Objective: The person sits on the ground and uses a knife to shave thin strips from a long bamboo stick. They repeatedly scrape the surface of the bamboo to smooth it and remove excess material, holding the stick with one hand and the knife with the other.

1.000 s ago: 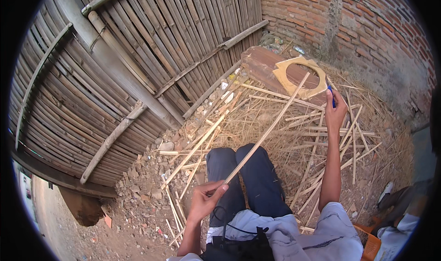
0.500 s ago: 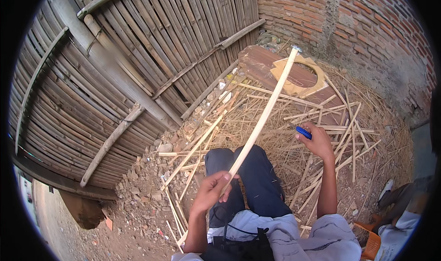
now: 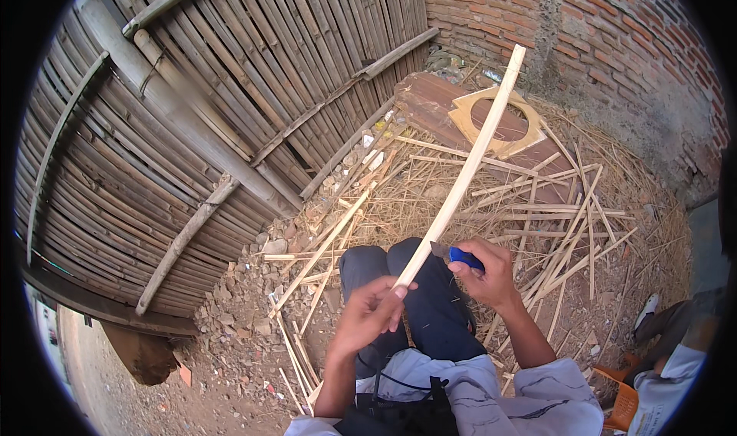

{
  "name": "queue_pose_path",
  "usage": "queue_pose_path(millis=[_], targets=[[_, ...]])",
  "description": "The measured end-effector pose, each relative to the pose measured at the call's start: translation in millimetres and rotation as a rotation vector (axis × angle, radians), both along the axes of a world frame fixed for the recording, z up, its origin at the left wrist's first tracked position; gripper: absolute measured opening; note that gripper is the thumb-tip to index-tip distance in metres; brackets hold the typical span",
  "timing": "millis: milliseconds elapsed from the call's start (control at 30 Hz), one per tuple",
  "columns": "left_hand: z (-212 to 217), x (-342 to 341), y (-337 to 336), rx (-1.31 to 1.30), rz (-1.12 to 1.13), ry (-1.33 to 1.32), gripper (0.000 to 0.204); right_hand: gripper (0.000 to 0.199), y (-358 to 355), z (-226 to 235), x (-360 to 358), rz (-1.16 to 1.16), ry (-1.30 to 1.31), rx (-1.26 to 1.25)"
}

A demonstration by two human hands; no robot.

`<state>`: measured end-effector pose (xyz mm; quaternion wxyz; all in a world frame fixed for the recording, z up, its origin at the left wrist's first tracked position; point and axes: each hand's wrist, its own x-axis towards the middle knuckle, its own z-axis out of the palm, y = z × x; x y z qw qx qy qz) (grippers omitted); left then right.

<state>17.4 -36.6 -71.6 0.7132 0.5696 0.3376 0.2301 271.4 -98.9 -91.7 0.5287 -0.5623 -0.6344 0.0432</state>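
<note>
Over the knees (image 3: 365, 265) slants the strip (image 3: 474, 156), probably light and springy, best held near its lower end, where the left hand (image 3: 368, 313) pinches it, the right hand (image 3: 493, 276) closed round a knife (image 3: 467, 260).

I'm in a rough outdoor yard, not a proper workshop: a bamboo-slat wall (image 3: 253, 60) stands on the left, a weathered brick wall (image 3: 614, 67) at far right, and the bare dirt ground (image 3: 223, 382) is littered with stones (image 3: 249, 279), dry straw (image 3: 430, 181) and pale wooden strips (image 3: 319, 253).
</note>
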Motion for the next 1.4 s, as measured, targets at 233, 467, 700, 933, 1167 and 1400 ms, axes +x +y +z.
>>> queue_pose_path(millis=[233, 467, 700, 933, 1167, 1400], targets=[[7.1, 8.5, -7.2, 0.146, 0.067, 0.010, 0.022, 0.030, 2.4, -4.1, -27.5, 0.027, -0.165, 0.075], [1.7, 11.9, -11.5, 0.371, 0.160, 0.120, 0.021, 0.029, 5.0, -5.3, -38.4, 0.024, -0.184, 0.131], [20.3, 21.7, -18.4, 0.628, 0.270, 0.183, 0.018, 0.029, 5.9, -6.0, -39.2, 0.015, -0.172, 0.135], [16.9, 19.1, -19.0, 0.586, 0.266, 0.234, 0.019, 0.030, 6.7, -4.0, -36.4, -0.021, -0.220, 0.155], [11.9, 13.1, -18.1, 0.576, 0.252, 0.205, 0.024, 0.033, 6.3, -0.1, -33.2, -0.042, -0.291, 0.186], [23.7, 5.7, -20.2, 0.560, 0.263, 0.267, 0.029, 0.033, 16.1, 6.3, -20.9, -0.077, -0.300, 0.226]])
